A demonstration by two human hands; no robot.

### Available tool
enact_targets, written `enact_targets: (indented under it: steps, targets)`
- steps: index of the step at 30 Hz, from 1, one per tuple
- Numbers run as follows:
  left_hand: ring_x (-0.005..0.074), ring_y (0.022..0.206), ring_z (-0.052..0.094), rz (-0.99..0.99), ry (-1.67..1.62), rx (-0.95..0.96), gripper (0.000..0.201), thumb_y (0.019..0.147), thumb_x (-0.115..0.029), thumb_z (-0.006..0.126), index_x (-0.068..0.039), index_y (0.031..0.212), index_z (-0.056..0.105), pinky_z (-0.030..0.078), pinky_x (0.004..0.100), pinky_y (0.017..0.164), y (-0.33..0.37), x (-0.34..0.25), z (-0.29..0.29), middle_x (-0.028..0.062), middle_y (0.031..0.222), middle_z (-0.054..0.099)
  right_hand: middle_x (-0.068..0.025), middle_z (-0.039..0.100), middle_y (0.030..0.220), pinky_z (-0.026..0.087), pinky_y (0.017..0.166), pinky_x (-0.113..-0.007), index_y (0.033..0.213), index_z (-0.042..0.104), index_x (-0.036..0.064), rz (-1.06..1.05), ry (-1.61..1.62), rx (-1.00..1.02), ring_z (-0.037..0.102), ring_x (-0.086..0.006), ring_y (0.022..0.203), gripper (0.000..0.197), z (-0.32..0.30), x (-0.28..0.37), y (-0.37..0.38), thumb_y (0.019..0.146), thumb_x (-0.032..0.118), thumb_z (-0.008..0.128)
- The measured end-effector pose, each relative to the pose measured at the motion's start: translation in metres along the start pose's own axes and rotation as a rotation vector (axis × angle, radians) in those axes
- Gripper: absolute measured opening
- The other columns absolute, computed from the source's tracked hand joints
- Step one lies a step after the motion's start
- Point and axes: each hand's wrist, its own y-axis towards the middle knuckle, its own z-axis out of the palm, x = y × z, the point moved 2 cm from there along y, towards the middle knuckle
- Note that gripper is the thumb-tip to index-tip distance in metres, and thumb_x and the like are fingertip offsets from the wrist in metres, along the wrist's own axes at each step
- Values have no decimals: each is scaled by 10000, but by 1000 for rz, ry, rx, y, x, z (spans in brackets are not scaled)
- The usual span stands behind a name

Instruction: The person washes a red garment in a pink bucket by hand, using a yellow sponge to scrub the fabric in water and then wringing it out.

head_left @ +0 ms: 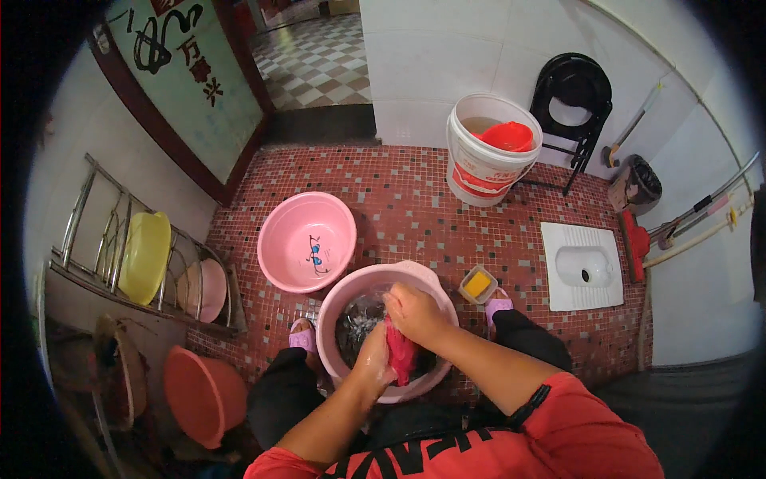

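Observation:
Between my feet stands a pink basin [441, 289] with dark, wet-looking contents and some suds or splashes inside. Over it, both hands are closed on a bright pinkish-red cloth [401, 353], which hangs bunched toward the near side of the basin. My right hand [416, 314] is at the cloth's upper end, its fingers wrapped round it. Lower and to the left, my left hand [375, 356] presses against the cloth's side. Both hands look wet. The cloth's kind is hard to make out, and its upper part is hidden by my right hand.
A second pink basin [281, 267] sits ahead to the left. By my right foot is a small dish with a yellow soap bar [477, 284]. Farther off stand a white bucket [479, 185] with a red scoop, a squat toilet [565, 295] and a rack [108, 271] holding basins.

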Motion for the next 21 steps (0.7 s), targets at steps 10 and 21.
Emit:
enact_targets:
  steps: [10,21]
  targets:
    - [206,907,591,32,86,-148,281,873,-279,472,-65,1042,541,486,346,789,-1,-10,-13,95,1016,599,-178,539,748,438,594,-454,746,522,56,-71,-137,97,547,-369,680,124,17,2,-14,811,158,490]
    - [184,860,584,-202,261,-25,294,860,-258,502,-55,1068,541,473,325,787,-19,-7,17,88,991,605,17,497,739,397,657,-226,799,529,30,140,550,70,453,-68,713,120,-33,9,24,835,134,576]
